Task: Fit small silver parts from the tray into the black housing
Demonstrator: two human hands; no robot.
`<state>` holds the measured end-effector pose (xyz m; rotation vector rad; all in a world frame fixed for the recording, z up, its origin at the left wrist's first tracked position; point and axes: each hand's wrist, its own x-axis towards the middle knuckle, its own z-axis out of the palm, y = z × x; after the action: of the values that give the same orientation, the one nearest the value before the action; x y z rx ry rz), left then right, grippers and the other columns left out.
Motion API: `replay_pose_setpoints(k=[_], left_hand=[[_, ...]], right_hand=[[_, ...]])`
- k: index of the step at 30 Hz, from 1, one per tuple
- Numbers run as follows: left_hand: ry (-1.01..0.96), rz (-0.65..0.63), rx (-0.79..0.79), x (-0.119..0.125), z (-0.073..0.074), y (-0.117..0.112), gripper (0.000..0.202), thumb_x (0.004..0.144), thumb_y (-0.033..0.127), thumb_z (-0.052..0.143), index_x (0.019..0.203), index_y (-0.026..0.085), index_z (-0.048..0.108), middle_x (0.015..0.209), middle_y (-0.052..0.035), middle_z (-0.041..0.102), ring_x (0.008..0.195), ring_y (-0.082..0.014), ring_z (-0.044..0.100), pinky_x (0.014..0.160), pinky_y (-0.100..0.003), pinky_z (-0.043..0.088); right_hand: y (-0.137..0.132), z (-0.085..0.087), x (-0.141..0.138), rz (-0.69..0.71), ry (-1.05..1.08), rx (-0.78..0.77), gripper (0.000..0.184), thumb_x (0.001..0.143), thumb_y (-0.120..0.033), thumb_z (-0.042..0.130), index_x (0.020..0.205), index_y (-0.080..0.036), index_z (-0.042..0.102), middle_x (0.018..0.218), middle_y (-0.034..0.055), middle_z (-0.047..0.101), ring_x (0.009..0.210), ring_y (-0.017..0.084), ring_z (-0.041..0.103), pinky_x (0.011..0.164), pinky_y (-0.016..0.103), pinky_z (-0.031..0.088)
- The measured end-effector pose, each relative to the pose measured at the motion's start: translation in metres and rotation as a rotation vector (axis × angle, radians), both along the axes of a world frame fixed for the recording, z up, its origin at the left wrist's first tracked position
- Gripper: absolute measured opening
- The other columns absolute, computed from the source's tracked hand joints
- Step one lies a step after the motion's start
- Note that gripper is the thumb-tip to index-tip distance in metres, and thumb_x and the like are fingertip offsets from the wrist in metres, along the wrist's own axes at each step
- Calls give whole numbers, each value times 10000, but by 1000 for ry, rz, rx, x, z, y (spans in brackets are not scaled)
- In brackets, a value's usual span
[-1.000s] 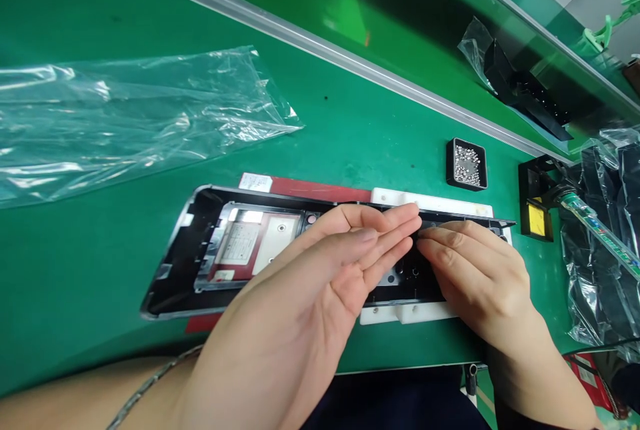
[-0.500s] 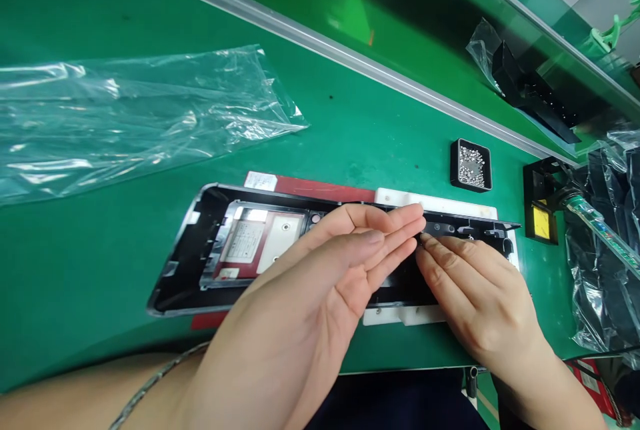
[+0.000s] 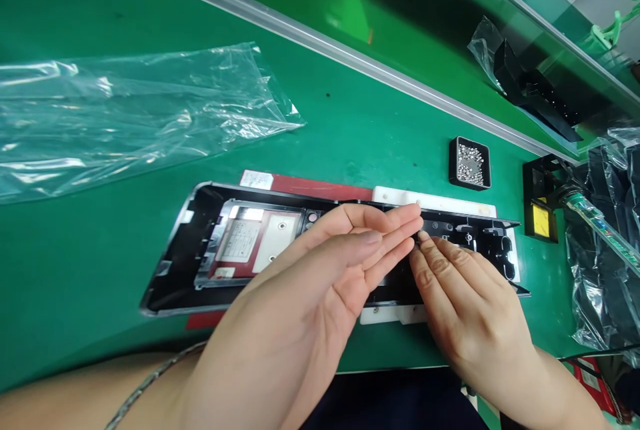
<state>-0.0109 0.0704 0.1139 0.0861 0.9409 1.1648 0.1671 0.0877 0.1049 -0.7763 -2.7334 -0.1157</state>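
A long black plastic housing [image 3: 169, 269] lies with its inner side up on a red and white fixture [image 3: 320, 189]. It has a rectangular window at its left end and small posts and clips at its right end. Over its middle is my left hand [image 3: 305, 303], on edge with the palm facing right, fingers stretched out and nothing seen in it. My right hand [image 3: 473, 307] reaches down into the housing's right part, fingertips pressed together close to my left fingertips. Whatever those fingertips touch or pinch is hidden beneath them.
A clear plastic bag [image 3: 125, 120] lies at the left. Behind the fixture stands a small black box of metal screws [image 3: 470, 163]. At the right are a black holder with a yellow pad [image 3: 541, 220], a tool with a patterned handle [image 3: 603, 227] and bagged black parts [image 3: 590, 283].
My right hand has shifted slightly left and down, uncovering more of the housing's right end. My left hand keeps nearly the same pose.
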Motion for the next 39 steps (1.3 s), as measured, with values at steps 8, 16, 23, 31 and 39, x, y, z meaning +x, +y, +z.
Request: replay_pose_setpoints(k=[8,16,23,31,39], left_hand=[[35,12,20,1,-2,0,123,828,230,628,811,214,749,1061,-43,765,1227,-238,631,967,-273,568],[38,-15,57,4,0,0,142,842,241,609,829,209,747,1130,-51,756,1240,-208,622,904,-190,565],[31,-32,45,3,-2,1,159,866,228,578,815,206,726,1122,-45,753,1257,-220,610,968,-251,561],[-171,-214,157,0,1,-2,204,899,371,575,937,227,713,1151,-27,721,1292,-194,568,1043,-275,499],[-292,-426,296,4,-13,-13,320,930,542,524,1143,329,634,1346,-14,600,1330,-221,494,1095,-386,420]], right_hand=[[9,1,3,-26,51,-41,452,1131,-28,259,1062,63,696,1180,170,544,1077,306,553,833,405,458],[-2,0,-3,4,-64,56,448,1073,15,266,1035,82,707,1192,224,522,1104,366,533,891,439,424],[0,-2,1,-13,-15,55,422,1096,4,265,1038,74,677,1185,208,531,1097,353,538,881,447,425],[-3,18,7,-24,304,-111,81,1084,-11,552,1081,1,632,1136,116,573,1018,229,579,832,331,486],[-2,16,-2,97,429,-339,142,1097,-28,505,1058,12,635,1029,125,565,958,195,552,814,297,483]])
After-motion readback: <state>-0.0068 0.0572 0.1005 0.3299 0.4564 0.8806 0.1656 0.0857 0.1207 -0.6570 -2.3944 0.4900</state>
